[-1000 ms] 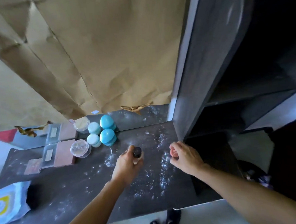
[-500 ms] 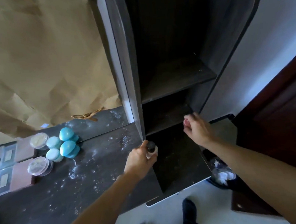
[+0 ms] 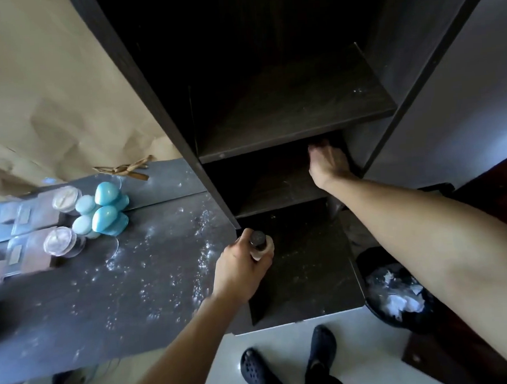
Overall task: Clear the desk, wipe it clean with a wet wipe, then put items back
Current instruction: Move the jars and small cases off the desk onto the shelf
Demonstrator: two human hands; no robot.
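My left hand (image 3: 240,268) grips a small pale bottle with a dark cap (image 3: 259,242), held upright over the right end of the dark desk (image 3: 139,290). White powder specks cover the desk. My right hand (image 3: 327,162) reaches into the lower compartment of the dark shelf unit (image 3: 276,190), with its fingers deep in shadow, so what it holds is hidden. Two blue egg-shaped containers (image 3: 108,220) and a clear round jar (image 3: 60,244) stand at the desk's back left, next to flat palettes (image 3: 22,261).
A mirror strip (image 3: 162,182) behind the desk doubles the containers. Brown paper (image 3: 47,85) covers the wall. On the floor at the right, a black bin (image 3: 397,290) holds crumpled white wipes. My feet in dark clogs (image 3: 286,365) stand on pale tiles below.
The view has swung right from the desk to the shelf unit. My right hand moved forward into the lower shelf compartment. My left hand kept the bottle near the desk's right end.
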